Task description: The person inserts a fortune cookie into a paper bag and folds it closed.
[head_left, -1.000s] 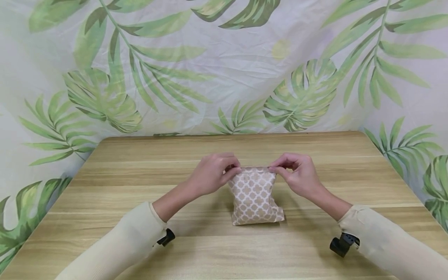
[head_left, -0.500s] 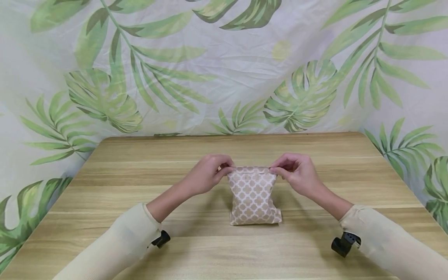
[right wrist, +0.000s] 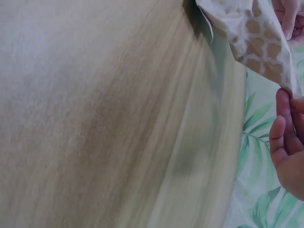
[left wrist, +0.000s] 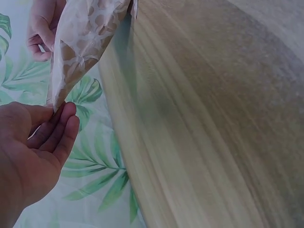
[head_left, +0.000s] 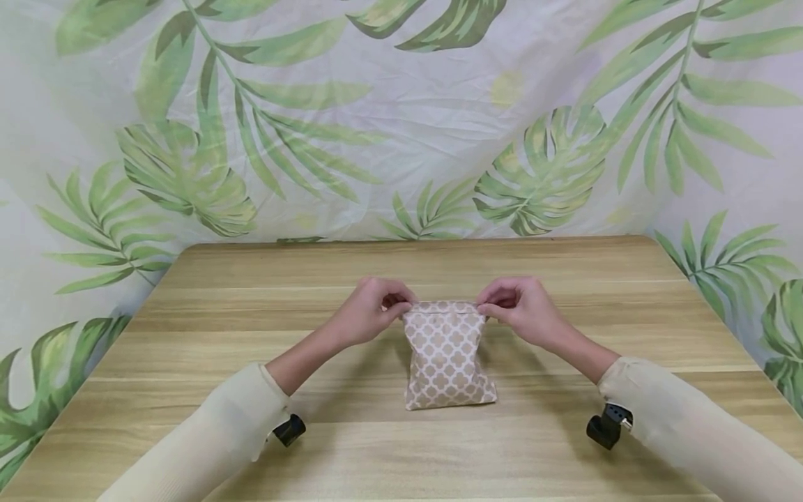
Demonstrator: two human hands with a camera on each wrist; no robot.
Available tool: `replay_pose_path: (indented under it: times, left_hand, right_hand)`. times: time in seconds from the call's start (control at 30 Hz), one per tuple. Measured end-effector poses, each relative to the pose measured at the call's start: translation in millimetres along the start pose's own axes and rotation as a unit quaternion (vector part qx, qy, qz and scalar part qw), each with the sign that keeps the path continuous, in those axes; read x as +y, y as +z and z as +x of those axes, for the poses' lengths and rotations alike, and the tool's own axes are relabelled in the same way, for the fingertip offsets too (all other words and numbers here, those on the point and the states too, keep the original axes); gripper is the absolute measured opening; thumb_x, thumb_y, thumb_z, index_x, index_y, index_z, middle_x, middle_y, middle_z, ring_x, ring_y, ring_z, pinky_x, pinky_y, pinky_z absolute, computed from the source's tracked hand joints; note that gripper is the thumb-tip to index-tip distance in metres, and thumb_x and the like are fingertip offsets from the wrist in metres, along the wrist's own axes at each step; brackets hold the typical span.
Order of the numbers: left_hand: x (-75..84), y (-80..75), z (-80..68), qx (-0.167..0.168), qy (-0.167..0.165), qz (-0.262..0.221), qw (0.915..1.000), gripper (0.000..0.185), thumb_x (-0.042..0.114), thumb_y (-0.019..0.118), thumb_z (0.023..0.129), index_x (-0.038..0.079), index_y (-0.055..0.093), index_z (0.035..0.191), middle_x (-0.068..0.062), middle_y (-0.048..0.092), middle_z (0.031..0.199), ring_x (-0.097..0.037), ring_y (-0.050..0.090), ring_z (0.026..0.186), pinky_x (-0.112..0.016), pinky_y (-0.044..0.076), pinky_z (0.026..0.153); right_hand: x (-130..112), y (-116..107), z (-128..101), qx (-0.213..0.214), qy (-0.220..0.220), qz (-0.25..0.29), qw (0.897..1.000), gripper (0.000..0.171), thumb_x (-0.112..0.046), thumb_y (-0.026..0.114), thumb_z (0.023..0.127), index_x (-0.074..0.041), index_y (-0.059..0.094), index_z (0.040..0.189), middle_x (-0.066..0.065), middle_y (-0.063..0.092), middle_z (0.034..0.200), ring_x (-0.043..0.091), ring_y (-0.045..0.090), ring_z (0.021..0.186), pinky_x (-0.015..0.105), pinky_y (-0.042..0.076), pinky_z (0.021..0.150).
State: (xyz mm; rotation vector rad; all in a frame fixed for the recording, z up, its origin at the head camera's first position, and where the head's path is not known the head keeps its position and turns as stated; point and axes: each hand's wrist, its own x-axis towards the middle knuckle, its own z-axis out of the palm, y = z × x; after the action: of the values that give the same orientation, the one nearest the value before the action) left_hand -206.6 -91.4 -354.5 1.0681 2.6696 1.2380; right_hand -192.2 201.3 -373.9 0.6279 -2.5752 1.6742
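A small beige paper bag (head_left: 444,359) with a white quatrefoil pattern stands at the middle of the table, its top edge folded flat. My left hand (head_left: 375,310) pinches the top left corner between thumb and fingers. At the opposite top corner, my right hand (head_left: 523,310) pinches the paper the same way. The left wrist view shows the bag (left wrist: 83,40) narrowing to the corner in the fingertips of the left hand (left wrist: 35,152). In the right wrist view the right hand (right wrist: 290,142) grips its corner at the frame's edge. What the bag contains is hidden.
The wood-grain table (head_left: 452,453) stretches out around the bag. Behind it hangs a pale cloth backdrop (head_left: 426,125) printed with green leaves. Black wrist cameras, one on the left (head_left: 290,430) and one on the right (head_left: 605,427), sit under the cream sleeves.
The left hand has shifted left to the bag's top corner. The bag and the right hand have moved slightly left and toward me, and the bag's base has turned a little.
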Motion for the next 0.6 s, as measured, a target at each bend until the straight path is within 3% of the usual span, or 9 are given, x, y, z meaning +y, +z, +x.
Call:
replay_pose_path:
  times: [0.2,0.33,0.6]
  left_hand:
    - [-8.1,0.6,-0.7,-0.017,-0.017,-0.027,0.9993,0.010,-0.009,0.067,0.095,-0.006,0.077,0.098,-0.013,0.076,0.089,-0.023,0.070,0.076,-0.026,0.057,0.067]
    - [-17.2,3.8,-0.3,-0.025,-0.031,-0.052,0.9978,0.009,-0.009,0.067,0.095,-0.007,0.075,0.098,-0.014,0.075,0.088,-0.021,0.069,0.077,-0.025,0.057,0.068]
    - [-32.7,13.2,3.9,-0.024,-0.040,-0.045,0.9979,0.008,-0.009,0.067,0.092,-0.006,0.074,0.094,-0.011,0.073,0.084,-0.011,0.062,0.075,-0.024,0.054,0.069]
  right_hand:
    - [4.9,2.8,2.7,-0.020,0.022,0.008,1.000,0.004,0.008,0.075,0.089,0.008,0.073,0.093,0.017,0.075,0.083,0.026,0.072,0.072,0.033,0.061,0.065]
    - [9.4,4.5,4.6,-0.032,0.031,0.004,0.999,0.005,0.008,0.075,0.088,0.009,0.072,0.092,0.015,0.075,0.082,0.023,0.072,0.074,0.026,0.060,0.066]
    - [15.4,9.2,10.1,-0.053,0.026,-0.013,0.998,0.004,0.009,0.074,0.089,0.010,0.071,0.092,0.014,0.072,0.084,0.023,0.069,0.076,0.022,0.058,0.069]
